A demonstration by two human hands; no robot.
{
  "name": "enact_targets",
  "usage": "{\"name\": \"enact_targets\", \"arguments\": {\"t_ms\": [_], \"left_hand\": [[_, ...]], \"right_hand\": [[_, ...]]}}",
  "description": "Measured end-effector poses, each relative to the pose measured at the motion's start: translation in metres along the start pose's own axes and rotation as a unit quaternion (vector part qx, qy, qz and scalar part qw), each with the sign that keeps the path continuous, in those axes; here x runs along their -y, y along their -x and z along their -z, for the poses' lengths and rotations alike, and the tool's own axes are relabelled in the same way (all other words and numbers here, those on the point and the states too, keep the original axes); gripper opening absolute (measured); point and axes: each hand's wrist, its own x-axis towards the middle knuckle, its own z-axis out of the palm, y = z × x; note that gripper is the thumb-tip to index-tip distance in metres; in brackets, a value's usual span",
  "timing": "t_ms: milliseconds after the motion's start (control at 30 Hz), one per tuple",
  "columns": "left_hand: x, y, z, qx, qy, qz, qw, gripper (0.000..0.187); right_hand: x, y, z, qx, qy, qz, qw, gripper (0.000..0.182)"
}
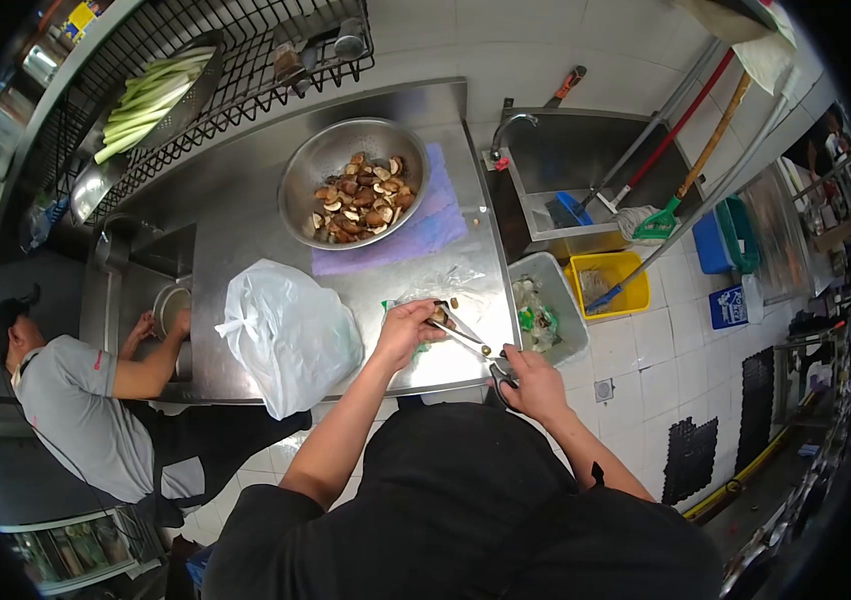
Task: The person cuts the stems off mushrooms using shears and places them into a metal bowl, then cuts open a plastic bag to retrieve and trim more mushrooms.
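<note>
Over the front edge of the steel counter, my right hand (535,386) grips black-handled scissors (465,336), whose blades point left toward my other hand. My left hand (407,332) is closed around a brown mushroom (440,316), partly hidden by the fingers. Small brown trimmings lie by the blades, on clear plastic wrap (455,285). Farther back, a steel bowl (297,165) holds many brown mushroom pieces, some showing pale cut faces. The bowl rests partly on a purple cloth (445,215). Left of my hands sits a knotted white plastic bag (290,325).
A grey waste bin (567,290) stands against the counter's right end, beside a yellow bucket (635,280). Mop and broom handles lean over a floor sink (605,150). At left, another person (85,380) works at a sink. Green stalks (155,95) lie on a wire shelf above.
</note>
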Motion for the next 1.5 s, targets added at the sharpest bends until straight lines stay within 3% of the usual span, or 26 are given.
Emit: {"name": "enact_targets", "arguments": {"t_ms": [200, 400, 467, 500, 567, 767, 967, 1033, 1100, 1200, 1300, 1400, 1433, 1467, 1500], "left_hand": [[0.004, 0.002, 0.004, -0.045, -0.104, 0.005, 0.994, 0.032], [0.009, -0.002, 0.007, -0.068, -0.151, 0.025, 0.986, 0.031], [0.010, -0.003, 0.008, -0.075, -0.158, 0.021, 0.984, 0.030], [0.011, -0.002, 0.009, -0.061, -0.139, 0.003, 0.988, 0.030], [0.009, 0.002, 0.008, -0.047, -0.119, -0.017, 0.992, 0.030], [-0.006, 0.009, 0.002, -0.032, -0.094, -0.053, 0.994, 0.035], [-0.056, 0.012, -0.005, -0.090, -0.191, -0.163, 0.964, 0.029], [-0.080, 0.006, -0.002, -0.124, -0.175, -0.257, 0.942, 0.026], [-0.111, 0.000, 0.007, -0.147, -0.187, -0.259, 0.936, 0.028], [-0.150, -0.020, 0.024, -0.188, -0.194, -0.273, 0.923, 0.029], [-0.168, -0.036, 0.035, -0.186, -0.118, -0.270, 0.937, 0.033], [-0.167, -0.031, 0.034, -0.257, -0.155, -0.232, 0.925, 0.028], [-0.160, -0.022, 0.032, -0.262, -0.246, -0.257, 0.897, 0.024], [-0.146, -0.014, 0.031, -0.262, -0.334, -0.276, 0.862, 0.020], [-0.126, -0.010, 0.035, -0.152, -0.318, -0.244, 0.903, 0.017]], "right_hand": [[-0.005, -0.007, -0.014, 0.067, 0.032, 0.013, 0.997, 0.061], [-0.013, -0.004, -0.024, 0.075, -0.055, -0.016, 0.996, 0.044], [0.004, -0.006, -0.002, 0.201, -0.208, -0.173, 0.941, 0.044], [-0.004, -0.001, -0.011, 0.202, -0.207, -0.173, 0.942, 0.044], [-0.025, 0.013, -0.036, 0.143, -0.355, -0.187, 0.905, 0.050], [-0.001, -0.012, -0.026, 0.167, -0.427, -0.166, 0.873, 0.053], [0.036, -0.069, -0.018, 0.145, -0.422, -0.110, 0.888, 0.055], [0.048, -0.095, -0.015, 0.116, -0.453, -0.074, 0.881, 0.053], [0.056, -0.129, -0.013, 0.112, -0.401, -0.029, 0.909, 0.051], [0.069, -0.175, -0.008, 0.122, -0.437, -0.043, 0.890, 0.048], [0.078, -0.202, 0.004, 0.166, -0.494, -0.094, 0.848, 0.046], [0.075, -0.199, 0.006, 0.145, -0.444, -0.118, 0.876, 0.045], [0.067, -0.191, 0.004, 0.149, -0.444, -0.125, 0.874, 0.045], [0.058, -0.179, 0.001, 0.128, -0.448, -0.124, 0.876, 0.045], [0.049, -0.166, -0.001, 0.106, -0.450, -0.124, 0.878, 0.046]]}}
